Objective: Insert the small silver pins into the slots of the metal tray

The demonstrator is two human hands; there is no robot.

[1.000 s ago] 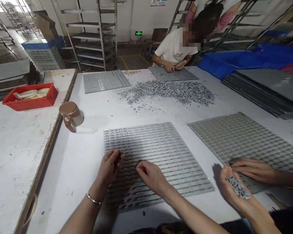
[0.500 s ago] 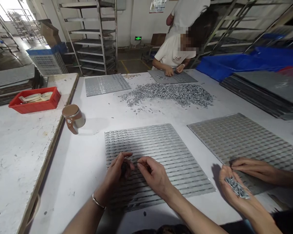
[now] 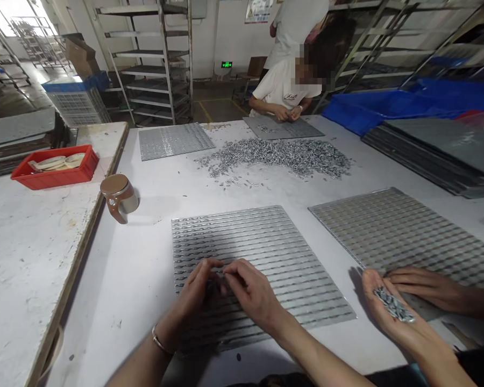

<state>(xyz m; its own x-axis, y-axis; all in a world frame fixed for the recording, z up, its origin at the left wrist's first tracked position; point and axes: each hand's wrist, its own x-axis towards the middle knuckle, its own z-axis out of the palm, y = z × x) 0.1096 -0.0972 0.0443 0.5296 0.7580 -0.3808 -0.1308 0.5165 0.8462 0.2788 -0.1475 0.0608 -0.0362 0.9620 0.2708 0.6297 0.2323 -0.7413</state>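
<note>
on the white table (image 3: 145,258), directly before the person, a square grey tray (image 3: 266,242) is laid flat. its surface is formed of close rows of shiny ribbed grooves running side to side, and light is caught along them. over its near left part the left hand (image 3: 197,290) and right hand (image 3: 253,294) are brought tip to tip, the fingers of each pressed together; whether a small piece is pinched there cannot be told. a heap of small silver parts (image 3: 282,153) is seen farther back, and like parts are cupped in a co-worker's palm (image 3: 391,314) at the right.
</note>
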